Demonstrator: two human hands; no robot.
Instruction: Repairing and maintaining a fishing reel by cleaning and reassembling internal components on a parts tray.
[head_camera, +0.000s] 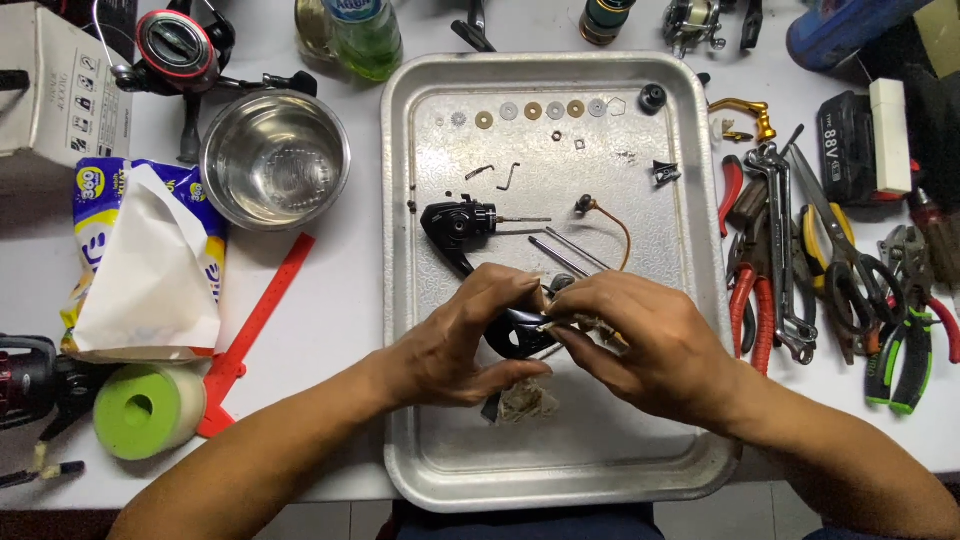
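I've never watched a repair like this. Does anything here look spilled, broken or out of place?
Nothing looks spilled or broken. The black reel body lies taken apart on the metal tray, with washers lined up neatly. Both hands, left hand and right hand, hold a black part.

A white counter (330, 300) fills nearly the whole view, evenly and brightly lit with soft shadows. Along the bottom edge, a dark strip shows below it.
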